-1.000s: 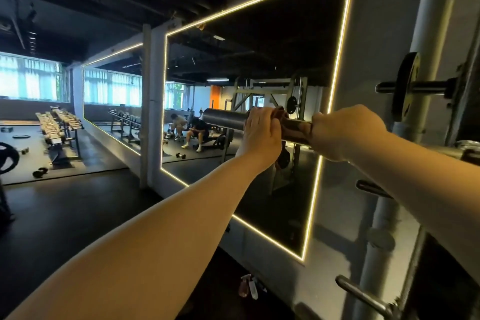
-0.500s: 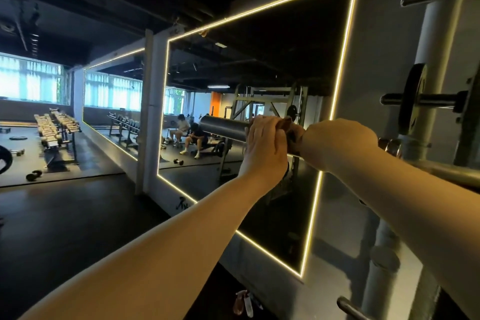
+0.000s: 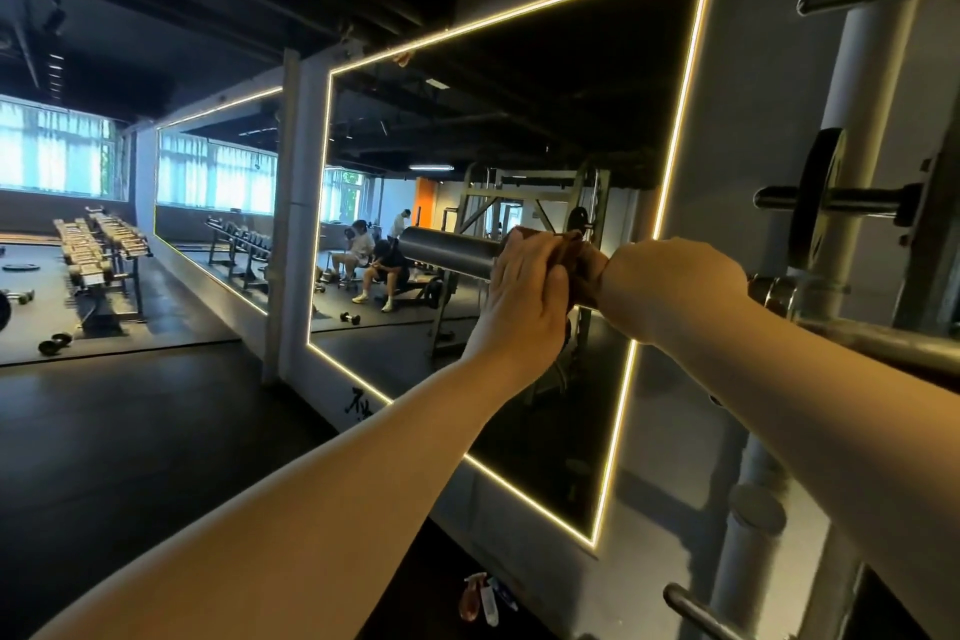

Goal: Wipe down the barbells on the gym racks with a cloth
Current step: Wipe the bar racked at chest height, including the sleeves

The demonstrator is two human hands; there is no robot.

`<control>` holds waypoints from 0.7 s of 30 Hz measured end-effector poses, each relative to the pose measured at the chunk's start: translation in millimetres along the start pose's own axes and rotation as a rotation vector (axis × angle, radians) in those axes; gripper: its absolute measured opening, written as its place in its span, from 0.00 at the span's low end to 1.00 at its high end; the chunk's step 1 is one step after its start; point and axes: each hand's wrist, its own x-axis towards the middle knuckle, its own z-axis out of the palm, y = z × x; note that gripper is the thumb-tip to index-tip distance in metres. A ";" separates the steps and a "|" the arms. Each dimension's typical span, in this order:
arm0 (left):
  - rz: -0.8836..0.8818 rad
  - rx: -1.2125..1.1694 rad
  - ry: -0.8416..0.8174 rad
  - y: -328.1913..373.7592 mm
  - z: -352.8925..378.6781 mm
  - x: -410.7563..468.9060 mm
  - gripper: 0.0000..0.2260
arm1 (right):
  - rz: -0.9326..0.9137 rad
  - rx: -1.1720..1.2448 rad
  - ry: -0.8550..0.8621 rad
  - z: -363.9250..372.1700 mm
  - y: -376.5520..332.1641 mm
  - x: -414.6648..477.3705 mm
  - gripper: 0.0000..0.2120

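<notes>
Mid-frame, L hand (image 3: 524, 286) & R hand (image 3: 670, 286) both clench a brown cloth (image 3: 584, 270) round the barbell sleeve (image 3: 447, 247), w/ LED-edged mirror (image 3: 519, 130) behind, weight plate (image 3: 818, 203) at right, spray bottles (image 3: 480, 598) bottom centre.

On the barbell (image 3: 447, 248) lies the cloth (image 3: 582, 270), mirror (image 3: 519, 94) behind.
</notes>
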 end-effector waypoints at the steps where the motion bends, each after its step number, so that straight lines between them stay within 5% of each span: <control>1: 0.007 -0.009 0.003 0.3 -2.9 -0.9 0.13 | 0.005 -0.001 -0.020 -0.2 -0.8 0.2 0.14; 7: -0.069 0.083 0.051 -1.2 -8.8 21.6 0.09 | 0.003 -0.018 -0.020 3.5 0.3 1.8 0.09; 10: -0.083 0.068 0.052 2.1 0.5 19.8 0.13 | -0.097 -0.090 -0.010 7.5 0.5 6.0 0.22; 16: 0.066 0.175 0.022 -10.5 -6.2 15.1 0.18 | -0.111 -0.030 0.028 11.7 -7.8 16.8 0.21; 21: -0.131 0.076 0.173 -18.5 -3.2 31.7 0.13 | -0.095 -0.063 0.085 16.6 -10.0 13.7 0.20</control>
